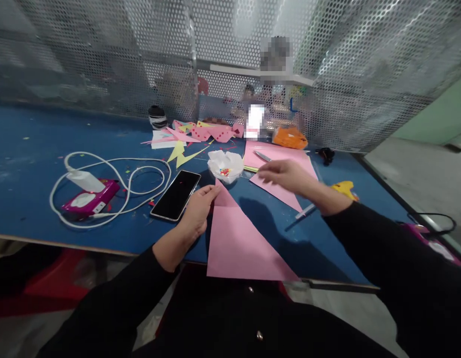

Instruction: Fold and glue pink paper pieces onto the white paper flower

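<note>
My left hand pinches the top corner of a pink paper triangle, whose wide end reaches past the table's front edge. My right hand hovers over more pink paper, with its fingers loosely stretched and apart and no object visible in them. Just beyond those fingers lies a pointed metal blade; its other end is hidden by the hand. The pink paper stack rests under it, with a loose pink piece in front. Between my hands, farther back, stands a white crumpled bowl with small colourful bits inside.
Left of my hands lie a black phone and a magenta power box with a looped white cable. Paper scraps, a yarn ball and an orange bundle sit near the mesh partition. A yellow glue gun lies right.
</note>
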### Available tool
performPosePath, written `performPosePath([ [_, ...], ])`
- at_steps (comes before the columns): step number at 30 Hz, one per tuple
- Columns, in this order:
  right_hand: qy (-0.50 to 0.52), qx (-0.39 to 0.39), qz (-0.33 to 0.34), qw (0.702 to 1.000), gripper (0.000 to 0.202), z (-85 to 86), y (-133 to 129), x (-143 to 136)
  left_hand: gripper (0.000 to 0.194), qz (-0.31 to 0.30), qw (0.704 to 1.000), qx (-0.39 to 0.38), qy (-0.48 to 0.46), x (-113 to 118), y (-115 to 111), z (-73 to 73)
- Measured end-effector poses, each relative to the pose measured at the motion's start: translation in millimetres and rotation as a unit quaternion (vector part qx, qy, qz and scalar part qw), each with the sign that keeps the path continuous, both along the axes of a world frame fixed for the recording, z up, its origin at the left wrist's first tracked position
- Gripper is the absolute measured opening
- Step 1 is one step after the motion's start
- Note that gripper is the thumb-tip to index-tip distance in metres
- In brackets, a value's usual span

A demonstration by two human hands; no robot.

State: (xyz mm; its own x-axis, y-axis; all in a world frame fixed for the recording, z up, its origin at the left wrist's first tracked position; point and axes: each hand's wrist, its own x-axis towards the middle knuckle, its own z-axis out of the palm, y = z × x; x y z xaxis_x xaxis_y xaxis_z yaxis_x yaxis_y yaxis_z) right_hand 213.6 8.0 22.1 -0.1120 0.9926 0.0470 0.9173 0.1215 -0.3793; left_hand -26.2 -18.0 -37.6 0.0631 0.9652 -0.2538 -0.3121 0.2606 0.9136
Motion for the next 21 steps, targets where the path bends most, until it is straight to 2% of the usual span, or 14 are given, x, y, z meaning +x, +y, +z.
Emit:
performPosePath([
  [1,0.081,-0.075,0.063,0.992,0.035,-5.4,-18.5,-14.8,0.034,0.004,1.0,0.006,-0.006,-0.4,0.4,-0.7],
  [3,0.163,-0.179,0.129,0.962,0.033,-21.5,-52.4,-39.1,0.037,0.017,1.0,0.018,-0.017,-1.7,2.0,-2.9],
  [6,0.204,-0.223,0.118,0.946,0.027,-41.7,-82.7,-51.4,0.041,0.038,0.998,0.041,-0.03,-4.5,6.7,-5.0],
  [7,0.213,-0.215,0.112,0.947,0.026,-43.2,-86.6,-49.1,0.041,0.043,0.997,0.051,-0.032,-5.5,8.5,-4.1],
  [9,0.211,-0.165,0.101,0.958,0.025,-35.8,-89.4,-39.2,0.042,0.047,0.995,0.08,-0.038,-7.4,11.2,1.1],
  [11,0.155,-0.067,0.086,0.982,0.031,-18.2,-92.3,-28.9,0.043,0.04,0.992,0.115,-0.045,-10.4,11.0,10.3],
  [13,0.087,0.065,0.07,0.992,0.027,0.3,-99.4,-24.1,0.049,0.016,0.983,0.179,-0.043,-16.5,7.0,20.4],
  [15,0.051,0.208,0.074,0.974,0.027,9.8,-108.1,-26.1,0.059,-0.036,0.943,0.332,0.017,-27.2,-0.5,27.5],
  [16,0.042,0.269,0.09,0.958,0.031,9.3,-111.4,-28.7,0.061,-0.055,0.915,0.392,0.074,-34.1,-5.1,29.1],
  [17,0.038,0.318,0.113,0.94,0.034,5.1,-113.3,-31.7,0.053,-0.06,0.884,0.437,0.154,-41.5,-10.1,29.2],
  [18,0.035,0.353,0.14,0.924,0.036,-2.3,-113.8,-34.6,0.036,-0.057,0.84,0.487,0.235,-49.1,-15.5,27.7],
  [19,0.031,0.371,0.168,0.913,0.036,-12.2,-113.2,-37.1,0.024,-0.065,0.775,0.557,0.291,-56.2,-21.1,24.8],
  [20,0.025,0.372,0.187,0.909,0.037,-23.8,-112.0,-39.0,0.026,-0.105,0.715,0.596,0.35,-62.3,-27.2,20.5],
  [21,0.013,0.36,0.195,0.912,0.036,-36.0,-111.2,-40.3,0.03,-0.103,0.667,0.624,0.395,-67.1,-33.8,15.2],
])
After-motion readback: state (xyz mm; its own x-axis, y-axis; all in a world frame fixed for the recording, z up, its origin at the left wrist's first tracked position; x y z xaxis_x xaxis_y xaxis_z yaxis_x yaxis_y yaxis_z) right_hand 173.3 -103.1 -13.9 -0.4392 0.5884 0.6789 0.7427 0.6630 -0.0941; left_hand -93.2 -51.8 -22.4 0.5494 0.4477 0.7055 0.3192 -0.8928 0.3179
